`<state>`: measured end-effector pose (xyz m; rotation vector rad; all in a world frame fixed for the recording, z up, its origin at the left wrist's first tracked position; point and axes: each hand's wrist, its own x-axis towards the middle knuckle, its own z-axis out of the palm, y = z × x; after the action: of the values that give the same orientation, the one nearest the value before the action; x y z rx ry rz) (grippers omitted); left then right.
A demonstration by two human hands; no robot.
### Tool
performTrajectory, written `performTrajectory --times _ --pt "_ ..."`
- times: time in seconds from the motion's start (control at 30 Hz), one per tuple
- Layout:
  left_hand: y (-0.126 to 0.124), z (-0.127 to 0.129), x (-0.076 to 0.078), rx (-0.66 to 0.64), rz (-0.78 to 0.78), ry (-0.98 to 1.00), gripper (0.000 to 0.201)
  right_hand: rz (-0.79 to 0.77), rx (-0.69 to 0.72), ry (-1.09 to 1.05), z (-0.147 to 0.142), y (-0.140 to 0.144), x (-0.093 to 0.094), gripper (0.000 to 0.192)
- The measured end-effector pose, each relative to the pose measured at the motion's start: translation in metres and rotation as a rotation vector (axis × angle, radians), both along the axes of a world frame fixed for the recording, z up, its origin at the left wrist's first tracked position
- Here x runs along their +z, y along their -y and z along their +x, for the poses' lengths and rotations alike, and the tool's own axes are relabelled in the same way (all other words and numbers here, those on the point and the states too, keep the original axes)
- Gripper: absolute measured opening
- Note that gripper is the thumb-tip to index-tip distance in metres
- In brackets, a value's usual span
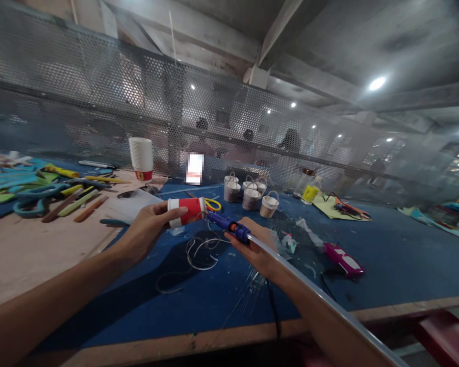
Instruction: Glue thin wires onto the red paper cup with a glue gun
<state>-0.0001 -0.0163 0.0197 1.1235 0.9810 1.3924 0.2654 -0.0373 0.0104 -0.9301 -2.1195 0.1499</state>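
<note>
My left hand (150, 228) grips a red and white paper cup (187, 210), held on its side above the blue mat. My right hand (258, 246) holds a blue glue gun (229, 226) with an orange band; its nozzle touches the cup's right end. A long clear glue stick (321, 293) runs back from the gun along my right forearm. A black cable (272, 306) hangs down from my right hand.
Several small paper baskets (251, 196) stand behind the cup, with yellow scissors (213, 204) next to them. A stack of paper cups (141, 158) rises at the left, beside sticks and scissors (38, 196). A pink glue gun (343, 259) lies at the right. A mesh screen (99, 102) closes the back.
</note>
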Motion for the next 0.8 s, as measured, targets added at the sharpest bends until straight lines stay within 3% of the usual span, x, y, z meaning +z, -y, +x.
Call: performTrajectory --times 0.2,0.8 --pt "0.0038 0.0032 0.0041 0.020 0.018 -0.030 0.024 -0.003 -0.019 0.041 0.0018 -0.0008 -0.0002 0.013" --pt "0.0025 -0.0010 -0.0026 -0.002 0.027 -0.103 0.027 -0.001 -0.036 0.031 0.0034 -0.0030 -0.0013 0.021"
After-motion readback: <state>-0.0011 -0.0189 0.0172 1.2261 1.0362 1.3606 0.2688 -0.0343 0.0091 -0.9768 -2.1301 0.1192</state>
